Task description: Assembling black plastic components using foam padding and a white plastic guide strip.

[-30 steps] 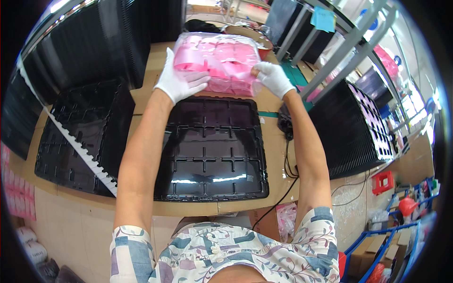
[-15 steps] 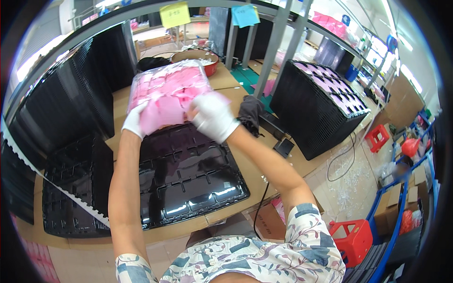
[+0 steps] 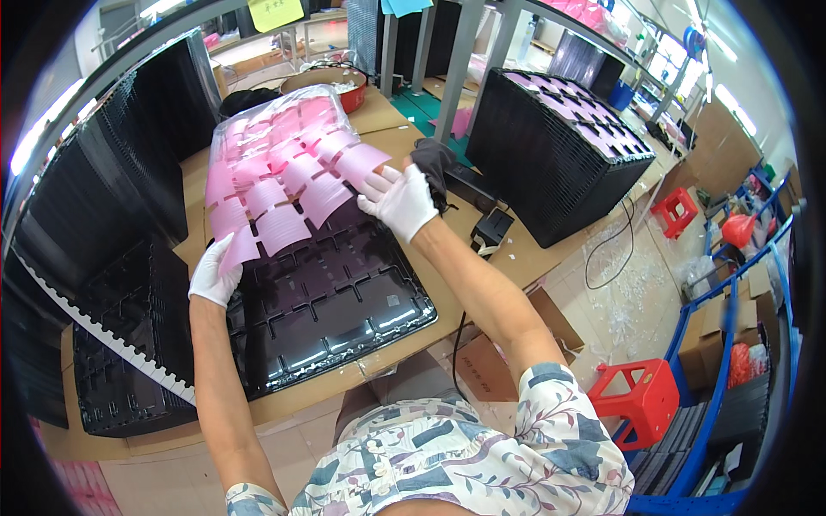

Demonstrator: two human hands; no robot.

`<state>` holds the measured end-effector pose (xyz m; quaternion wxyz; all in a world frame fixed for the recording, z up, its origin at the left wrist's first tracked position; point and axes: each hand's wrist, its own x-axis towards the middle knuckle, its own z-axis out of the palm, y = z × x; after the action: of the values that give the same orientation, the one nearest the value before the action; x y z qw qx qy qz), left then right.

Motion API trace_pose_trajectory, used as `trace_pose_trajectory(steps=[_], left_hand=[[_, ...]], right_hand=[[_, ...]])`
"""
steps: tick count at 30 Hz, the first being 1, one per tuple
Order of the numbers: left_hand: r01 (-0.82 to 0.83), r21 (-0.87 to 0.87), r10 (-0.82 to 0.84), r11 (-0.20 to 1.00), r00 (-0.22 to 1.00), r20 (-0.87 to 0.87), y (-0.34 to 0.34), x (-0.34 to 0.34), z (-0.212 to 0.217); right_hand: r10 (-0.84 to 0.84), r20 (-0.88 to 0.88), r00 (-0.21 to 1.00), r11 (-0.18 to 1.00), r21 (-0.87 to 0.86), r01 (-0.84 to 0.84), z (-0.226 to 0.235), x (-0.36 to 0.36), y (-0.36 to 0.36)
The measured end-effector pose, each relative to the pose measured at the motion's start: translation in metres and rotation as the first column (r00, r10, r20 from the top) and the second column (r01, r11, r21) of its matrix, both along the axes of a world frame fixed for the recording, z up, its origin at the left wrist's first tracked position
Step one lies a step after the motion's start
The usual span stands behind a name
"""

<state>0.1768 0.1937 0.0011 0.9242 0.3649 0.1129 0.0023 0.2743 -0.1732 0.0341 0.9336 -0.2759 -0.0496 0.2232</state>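
Presently I observe both white-gloved hands working on a clear plastic bag of pink curved sheets [image 3: 280, 168], which lies spread over the far half of a glossy black moulded tray with rectangular pockets [image 3: 344, 301] on the cardboard-covered bench [image 3: 525, 258].

The left hand [image 3: 215, 271] is at the near-left corner of the pink spread, fingers closed in a pinch on the lowest pink sheet [image 3: 241, 249]. The right hand [image 3: 400, 202] rests flat with fingers spread wide on the right edge of the spread, pressing rather than gripping.

Progress, in my judgement: the pink sheets cover only the far portion of the tray in rough rows, several curling upward. The near pockets, toward the person, show bare black plastic. I judge the laying-out to be about half done, with the near rows unfilled. Whether the sheets are seated in pockets or merely lying over them, I cannot tell.

Surroundings: tall stacks of black trays [image 3: 112, 163] stand to the left, another black stack with pink inserts [image 3: 559, 146] to the right, and a red plastic stool [image 3: 637, 400] on the floor.
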Motion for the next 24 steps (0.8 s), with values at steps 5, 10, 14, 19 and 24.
trace_pose_trajectory(steps=[5,10,14,19,24], left_hand=[[0.065,0.091,-0.058,0.994,0.995,-0.076,-0.011,-0.02,0.018],[-0.043,0.52,0.002,0.853,0.997,0.08,-0.013,-0.044,-0.002],[-0.093,0.689,0.106,0.719,0.994,0.025,-0.031,-0.063,0.012],[-0.061,0.791,0.139,0.608,0.99,-0.03,-0.048,-0.098,0.016],[-0.171,0.857,0.242,0.486,0.969,0.055,-0.056,-0.134,0.015]], right_hand=[[-0.015,0.05,0.999,0.9,-0.435,0.036,0.007,-0.007,-0.026],[0.062,0.267,0.962,0.675,-0.721,0.157,0.003,-0.011,-0.027],[0.14,0.313,0.939,0.456,-0.863,0.22,0.007,-0.02,-0.038],[0.191,0.315,0.93,0.363,-0.903,0.231,0.01,-0.054,-0.044],[0.181,0.272,0.945,0.285,-0.934,0.215,0.012,-0.094,-0.051]])
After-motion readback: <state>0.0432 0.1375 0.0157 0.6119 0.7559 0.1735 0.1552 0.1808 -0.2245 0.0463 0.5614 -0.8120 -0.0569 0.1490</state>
